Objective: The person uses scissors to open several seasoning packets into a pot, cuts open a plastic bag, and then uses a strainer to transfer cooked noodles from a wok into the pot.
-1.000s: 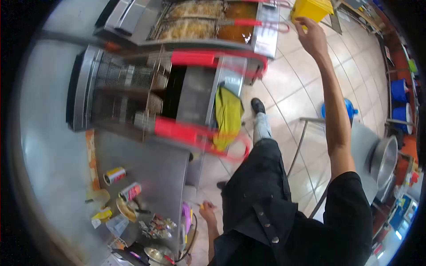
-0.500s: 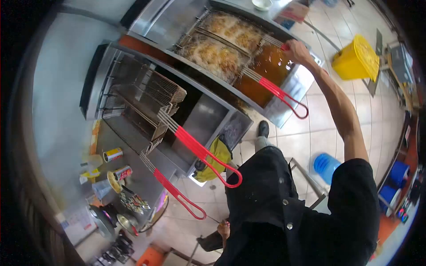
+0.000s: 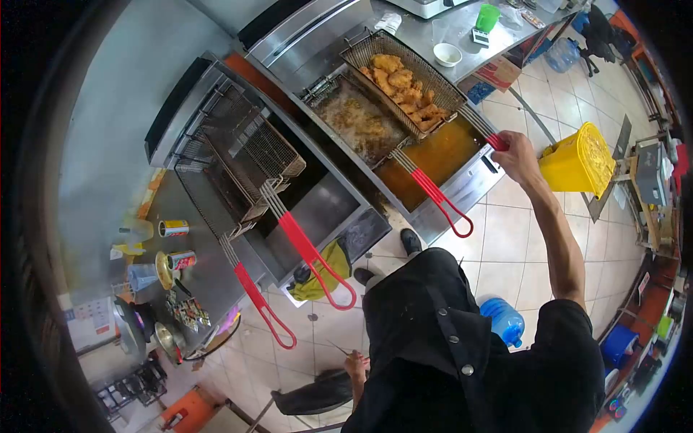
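Observation:
My right hand (image 3: 516, 155) is closed round the red handle of a fry basket (image 3: 451, 90) at the upper centre. Golden fried pieces (image 3: 408, 88) lie in this basket, which is raised above the oil (image 3: 419, 169). Beside it, a second basket (image 3: 357, 119) sits in bubbling oil, its red handle (image 3: 440, 195) free. Low in the view, my left hand (image 3: 356, 364) has its fingers curled near a thin dark stick-like thing; what it holds is too small to make out.
Two empty baskets (image 3: 249, 155) with red handles rest on the left fryer (image 3: 325, 209). A yellow bin (image 3: 577, 162) stands on the floor at the right, and a blue water bottle (image 3: 502, 321) lies near my body. A white bowl (image 3: 447, 54) is on the steel counter (image 3: 473, 65).
My right hand has lifted the far basket out of the bubbling oil, and its fried pieces now show. The camera view has shifted. The nearer basket stays in the oil.

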{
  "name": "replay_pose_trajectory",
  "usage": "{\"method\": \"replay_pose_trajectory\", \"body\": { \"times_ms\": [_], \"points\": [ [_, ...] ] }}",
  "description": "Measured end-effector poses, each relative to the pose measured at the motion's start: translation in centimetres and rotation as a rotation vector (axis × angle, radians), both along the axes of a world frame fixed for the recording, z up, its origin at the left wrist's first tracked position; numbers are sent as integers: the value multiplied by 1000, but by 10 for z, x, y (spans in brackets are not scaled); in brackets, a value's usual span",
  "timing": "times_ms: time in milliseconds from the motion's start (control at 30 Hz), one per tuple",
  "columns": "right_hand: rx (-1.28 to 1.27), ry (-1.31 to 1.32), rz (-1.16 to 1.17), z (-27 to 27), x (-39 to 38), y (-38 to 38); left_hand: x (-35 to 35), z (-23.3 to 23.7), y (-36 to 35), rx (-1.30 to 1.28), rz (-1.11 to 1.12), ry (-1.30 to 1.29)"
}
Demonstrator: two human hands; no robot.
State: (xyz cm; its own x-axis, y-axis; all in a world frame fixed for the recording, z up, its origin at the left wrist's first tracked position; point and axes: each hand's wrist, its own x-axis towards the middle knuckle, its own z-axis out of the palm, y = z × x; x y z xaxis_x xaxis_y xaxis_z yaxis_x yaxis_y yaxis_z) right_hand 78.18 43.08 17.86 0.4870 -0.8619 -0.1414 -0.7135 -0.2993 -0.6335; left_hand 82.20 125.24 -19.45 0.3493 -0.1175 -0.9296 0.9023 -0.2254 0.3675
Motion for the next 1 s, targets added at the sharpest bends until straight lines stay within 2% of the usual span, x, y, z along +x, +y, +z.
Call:
{"method": "replay_pose_trajectory", "body": {
  "times_ms": [233, 400, 500, 567, 633, 700, 767, 800, 833, 867, 900, 933, 967, 1000],
  "points": [
    [-9, -62, -39, 15, -33, 21, 4, -19, -4, -115, 74, 78],
    [-50, -148, -15, 28, -20, 12, 2, -21, -8, -248, 192, 194],
    [-37, -286, 17, 32, 0, -13, -10, -36, -6, -55, 225, 100],
    [-26, -80, 26, 40, 19, -36, -14, -34, -8, 75, 241, 41],
    [-23, -39, 67, 44, 26, -56, -26, -31, -2, 72, 192, 16],
    [-14, 23, 20, 25, 22, -71, -40, -33, -9, 68, 85, -45],
    [-37, 33, 2, 43, 30, -54, -72, -36, -17, 73, 6, -101],
    [-46, 30, -42, 48, 33, -39, -78, -35, -18, 70, 41, -97],
    [-168, 21, 7, 39, 29, -38, -75, -37, -19, 27, 155, -74],
    [-281, 2, 81, 18, 20, -54, -81, -35, -21, -8, 294, -54],
    [-341, -258, 200, -34, 3, -93, -93, -30, -25, -38, 449, -42],
    [-143, -222, 164, -41, -7, -109, -97, 3, -48, 125, 393, -140],
    [-110, -264, 168, -57, -15, -123, -86, 36, -66, 300, 332, -223],
    [-301, 69, 178, -44, -13, -117, -74, 51, -70, 285, 465, -212]
  ]
}}
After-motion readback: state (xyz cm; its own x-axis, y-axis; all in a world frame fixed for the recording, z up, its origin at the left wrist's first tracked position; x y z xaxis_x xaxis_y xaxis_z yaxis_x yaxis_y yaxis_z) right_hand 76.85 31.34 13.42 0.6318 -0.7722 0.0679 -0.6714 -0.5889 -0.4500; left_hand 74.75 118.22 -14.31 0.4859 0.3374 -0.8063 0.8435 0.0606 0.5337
